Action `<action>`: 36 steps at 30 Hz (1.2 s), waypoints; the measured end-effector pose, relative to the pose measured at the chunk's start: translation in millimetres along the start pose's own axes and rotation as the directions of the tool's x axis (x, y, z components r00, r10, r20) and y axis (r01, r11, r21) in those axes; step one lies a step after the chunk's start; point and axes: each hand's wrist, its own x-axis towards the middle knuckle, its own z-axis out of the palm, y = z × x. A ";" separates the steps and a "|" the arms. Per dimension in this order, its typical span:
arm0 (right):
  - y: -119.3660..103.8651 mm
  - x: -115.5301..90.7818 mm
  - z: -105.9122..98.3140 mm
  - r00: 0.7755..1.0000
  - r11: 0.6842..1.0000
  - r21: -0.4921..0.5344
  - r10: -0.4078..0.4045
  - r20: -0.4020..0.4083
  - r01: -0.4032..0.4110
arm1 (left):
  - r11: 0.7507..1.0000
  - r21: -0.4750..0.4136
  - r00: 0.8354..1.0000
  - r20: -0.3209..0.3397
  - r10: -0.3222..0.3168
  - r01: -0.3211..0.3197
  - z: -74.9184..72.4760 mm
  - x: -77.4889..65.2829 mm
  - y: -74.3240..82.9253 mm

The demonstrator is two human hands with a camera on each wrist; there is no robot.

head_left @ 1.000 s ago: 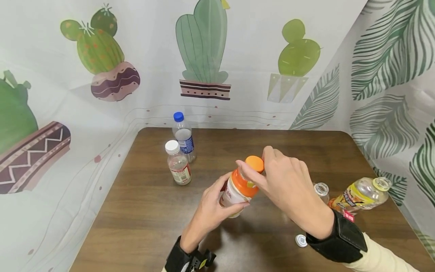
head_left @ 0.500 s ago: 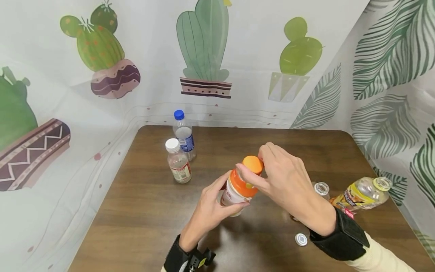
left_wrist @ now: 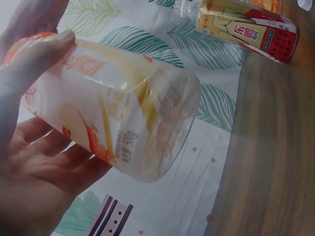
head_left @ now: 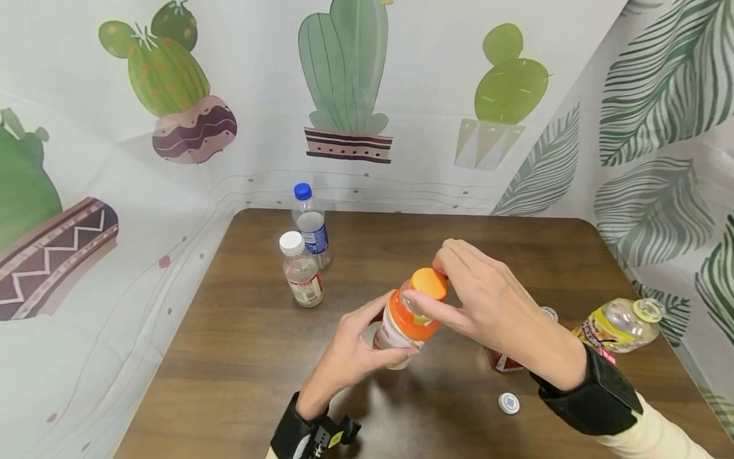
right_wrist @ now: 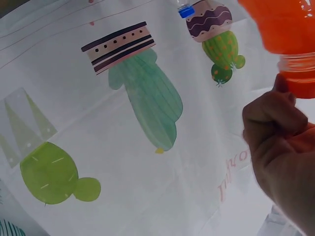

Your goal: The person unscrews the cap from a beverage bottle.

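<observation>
Above the table, my left hand (head_left: 355, 347) grips a plastic bottle (head_left: 395, 330) with a white label and an orange upper part. The bottle tilts away to the right. In the left wrist view its printed label (left_wrist: 108, 103) and clear base show, with the thumb across the upper body. My right hand (head_left: 487, 296) has its thumb and curled fingers at the bottle's orange cap (head_left: 429, 284), pinching it from two sides. The right wrist view shows the cap (right_wrist: 300, 86) on the neck, beside the curled fingers; part of the hand is cut off.
A white-capped clear bottle (head_left: 304, 277) and a blue-capped one (head_left: 312, 231) stand left. At right are an uncapped yellow-labelled bottle (head_left: 619, 325) and a red-labelled bottle (head_left: 501, 361), partly hidden by the right arm. A loose white cap (head_left: 508, 403) lies near it.
My right hand and forearm have shifted slightly right and the bottle's top has dipped a little. More of the red-labelled bottle shows below the forearm. Both hands keep their hold.
</observation>
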 end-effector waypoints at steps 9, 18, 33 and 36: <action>8.3 -4.8 -3.5 0.990 0.989 0.110 -0.106 0.093 0.096 | 0.999 -0.035 0.993 0.120 -0.017 0.021 -3.4 -2.1 -5.8; 11.7 -11.7 -7.8 0.973 0.966 0.227 -0.166 0.159 0.127 | 0.992 -0.121 0.968 0.247 0.049 -0.020 -8.2 -4.2 -11.1; -9.8 -2.8 -24.5 0.977 0.971 -0.106 0.213 -0.008 -0.213 | 1.000 0.019 0.998 -0.053 -0.022 0.024 8.4 1.5 -7.6; -16.9 -1.7 -17.9 0.962 0.950 -0.160 0.273 0.016 -0.267 | 0.998 0.058 0.998 -0.065 -0.024 0.028 9.9 2.4 -5.7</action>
